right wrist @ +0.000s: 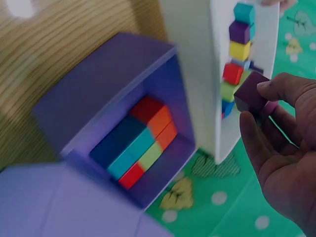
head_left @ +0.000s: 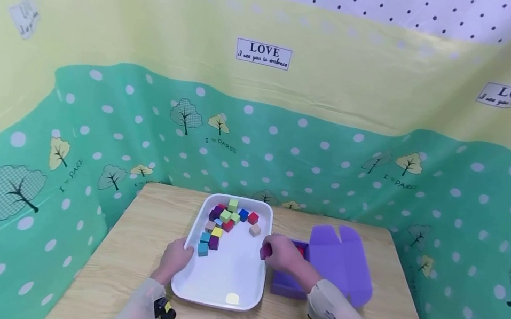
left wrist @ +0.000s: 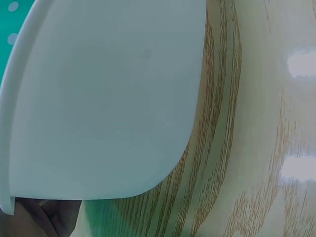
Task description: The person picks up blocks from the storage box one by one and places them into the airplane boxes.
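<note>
A white tray lies on the table with several coloured cubes, most of them at its far left. My left hand grips the tray's left rim, and its fingers show under the rim in the left wrist view. Over the tray's right edge, my right hand pinches a purple cube between thumb and fingers. A small magenta patch shows behind that cube; what it belongs to is hidden. Right of the tray stands an open purple box holding red, teal, green and orange cubes packed side by side.
The box's purple lid lies folded out to the right. A wooden table carries everything. Behind and at the sides hangs a green and yellow patterned curtain, close to the table's far edge.
</note>
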A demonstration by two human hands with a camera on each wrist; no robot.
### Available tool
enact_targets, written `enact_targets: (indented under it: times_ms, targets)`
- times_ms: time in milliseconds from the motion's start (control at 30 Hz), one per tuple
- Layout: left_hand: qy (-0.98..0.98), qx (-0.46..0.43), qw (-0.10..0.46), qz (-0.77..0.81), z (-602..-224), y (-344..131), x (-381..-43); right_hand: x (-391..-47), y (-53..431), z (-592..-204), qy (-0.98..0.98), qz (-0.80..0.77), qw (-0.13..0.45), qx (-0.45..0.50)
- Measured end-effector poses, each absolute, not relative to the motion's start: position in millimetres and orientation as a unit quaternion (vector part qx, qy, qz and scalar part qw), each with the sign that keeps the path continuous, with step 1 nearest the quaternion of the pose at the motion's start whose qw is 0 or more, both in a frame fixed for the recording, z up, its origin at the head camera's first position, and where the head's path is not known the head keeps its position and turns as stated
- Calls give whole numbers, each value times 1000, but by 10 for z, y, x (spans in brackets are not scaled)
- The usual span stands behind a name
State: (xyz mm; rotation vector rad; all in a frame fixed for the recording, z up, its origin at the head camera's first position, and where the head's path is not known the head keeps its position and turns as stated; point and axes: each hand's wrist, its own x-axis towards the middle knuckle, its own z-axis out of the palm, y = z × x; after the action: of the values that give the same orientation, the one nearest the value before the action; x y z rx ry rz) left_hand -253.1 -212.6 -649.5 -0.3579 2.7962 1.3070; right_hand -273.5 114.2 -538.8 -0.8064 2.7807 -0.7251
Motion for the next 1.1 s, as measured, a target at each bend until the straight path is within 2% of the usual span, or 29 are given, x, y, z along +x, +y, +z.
enact_targets:
  times_ms: [133,333,600,1100]
  targets:
    - [900,-116,18,419,-6516,-2154,-2538,-2743,1342,-5445,935,-229,57,-263]
    - [898,-120,18,424,-6478,-2163,-2555,-2773,1488,-5526,938,-234,58,-248]
    - [902,-116,15,416,-6450,-2137,-2508,-2717,1550,-5700,949,-220,49,-219]
    - [898,-118,17,423,-6488,-2150,-2513,-2738,1564,-5979,949,-209,49,-231]
